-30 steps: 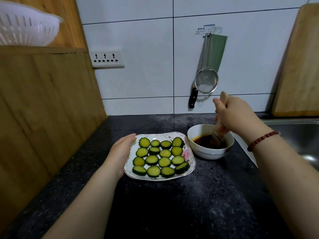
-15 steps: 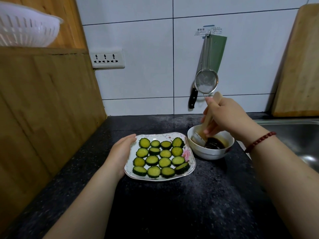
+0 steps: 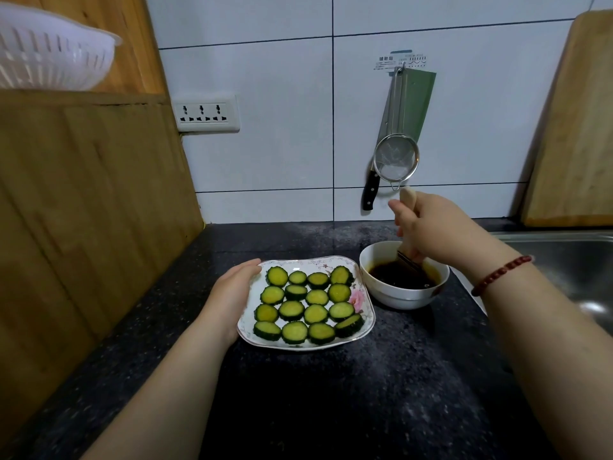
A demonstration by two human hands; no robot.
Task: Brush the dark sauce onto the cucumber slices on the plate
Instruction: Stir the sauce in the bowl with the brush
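On dark counter [image 3: 331, 393], right grip [image 3: 431, 227] dips brush [image 3: 408, 227] in sauce [image 3: 398, 277].

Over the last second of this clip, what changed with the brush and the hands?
The right hand kept its grip on the brush, swung the bristles to the bowl's left side, then back into the dark sauce. Nothing was picked up or released. The left hand stayed on the plate edge; the cucumber slices did not move.
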